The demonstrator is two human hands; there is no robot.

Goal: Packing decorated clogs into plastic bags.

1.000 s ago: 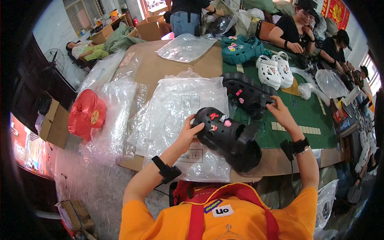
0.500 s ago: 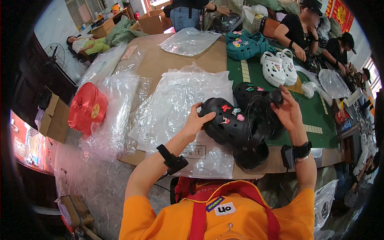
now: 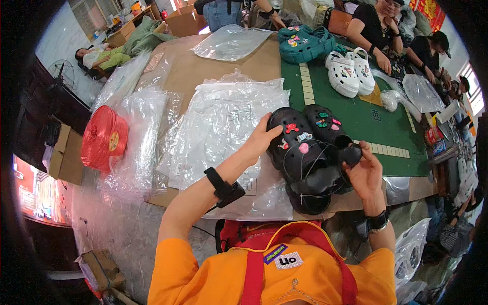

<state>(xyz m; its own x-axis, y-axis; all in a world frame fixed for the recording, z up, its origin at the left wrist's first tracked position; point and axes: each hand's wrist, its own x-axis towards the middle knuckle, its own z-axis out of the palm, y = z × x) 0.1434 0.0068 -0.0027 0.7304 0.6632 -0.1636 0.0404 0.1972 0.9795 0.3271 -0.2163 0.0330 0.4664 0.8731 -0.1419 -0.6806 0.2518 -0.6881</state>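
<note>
Over the worktop [image 3: 178, 58], left hand [image 3: 258, 141] has fingers grasping the left clog [image 3: 295, 165] by its toe edge, a sensible hold on likely light, springy foam, black with bright charms [image 3: 291, 127], beside matching right clog [image 3: 322, 118], apparently gripped at its strap [image 3: 349, 155] by the right hand's [image 3: 367, 175] fingers.

The table [image 3: 181, 65] bears clear plastic bags [image 3: 213, 127] — and a green mat [image 3: 348, 119].
</note>
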